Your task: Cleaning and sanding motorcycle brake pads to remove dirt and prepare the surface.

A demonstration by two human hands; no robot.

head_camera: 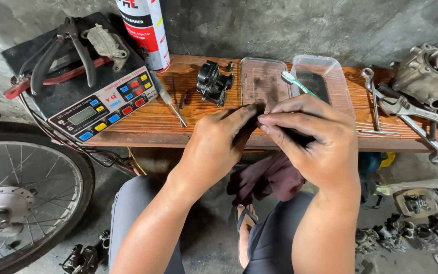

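A small dark part (257, 112) is pinched between the fingertips of both hands, just in front of the near edge of the wooden counter (143, 124); it is black, grimy and almost wholly covered by the fingers, so its shape, its long axis and the way it points cannot be told. The left hand (219, 144) closes on it from 8 o'clock, thumb and forefinger pressed together on the part. The right hand (313, 139) closes on it from 3 o'clock, its fingers curled over and clamped on the same piece. On the counter at 12 o'clock from the hands lie a clear plastic lid (263, 81) and a clear plastic tray (323, 81), with a toothbrush (297, 83) resting across them. A black metal engine part (213, 82) sits at 11 o'clock, a screwdriver (171, 101) beside it, and wrenches (406, 109) lie at 2 o'clock.
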